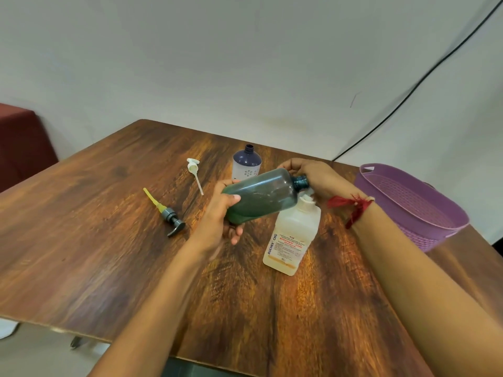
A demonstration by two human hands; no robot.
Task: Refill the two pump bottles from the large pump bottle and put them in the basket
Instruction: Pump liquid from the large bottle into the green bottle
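On a wooden tabletop (109, 227), the large pump bottle (294, 238), white with a red-lettered label, stands upright nearest the viewer. Just above it the left grip (220, 213) wraps thumb and fingers round the base of a green bottle (261, 197), held almost on its side with its open neck beside the large bottle's pump head. The right grip (313, 176), a red thread (353, 206) at its wrist, curls over that neck and pump head; what it clasps cannot be told. To the left lie a grey pump (170, 213) with a yellow tube and, farther back, a white pump (193, 170). Behind the hands stands an uncapped purple bottle (246, 164). A purple basket (430, 238) sits at the right edge.
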